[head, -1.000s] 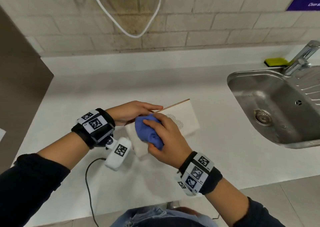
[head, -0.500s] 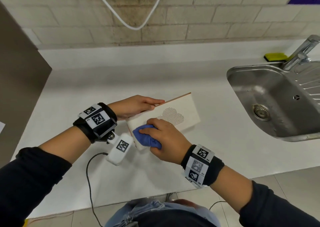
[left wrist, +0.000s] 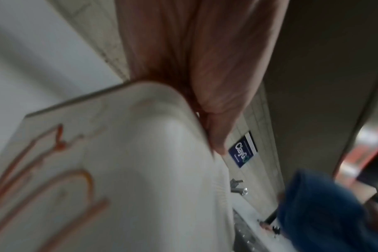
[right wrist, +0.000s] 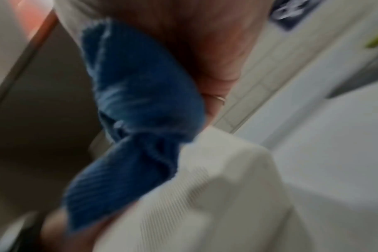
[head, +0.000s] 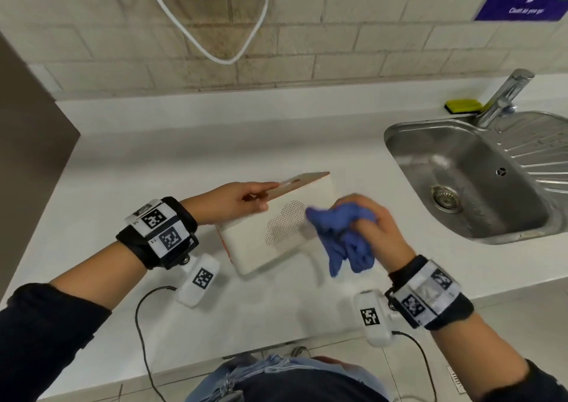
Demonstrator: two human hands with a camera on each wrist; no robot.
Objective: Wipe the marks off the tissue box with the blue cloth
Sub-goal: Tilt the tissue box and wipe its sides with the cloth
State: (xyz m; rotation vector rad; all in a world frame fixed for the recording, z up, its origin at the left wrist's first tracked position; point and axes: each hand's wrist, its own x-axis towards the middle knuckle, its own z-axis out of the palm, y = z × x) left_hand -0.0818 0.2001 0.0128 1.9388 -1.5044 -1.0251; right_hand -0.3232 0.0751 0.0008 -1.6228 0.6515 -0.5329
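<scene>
The white tissue box [head: 255, 241] stands tilted on the counter, its dotted cloud print facing me. My left hand [head: 258, 197] holds its upper left edge, fingers over the top and thumb on the front. Orange-red marks [left wrist: 43, 170] show on the box's left end in the left wrist view. My right hand [head: 365, 217] grips the bunched blue cloth [head: 341, 238] at the right end of the box, and loose folds hang below the fist. In the right wrist view the cloth [right wrist: 140, 93] touches the box corner [right wrist: 216, 187].
A steel sink [head: 399, 143] with a tap [head: 504, 97] lies to the right, and a yellow-green sponge [head: 462, 105] sits behind it. A dark panel [head: 27, 155] borders the counter [head: 153, 171] on the left. A white cable [head: 215, 54] hangs on the brick wall.
My right hand has swept the cloth from the box's near left corner across the front to its right end. The left hand keeps its hold on the top edge.
</scene>
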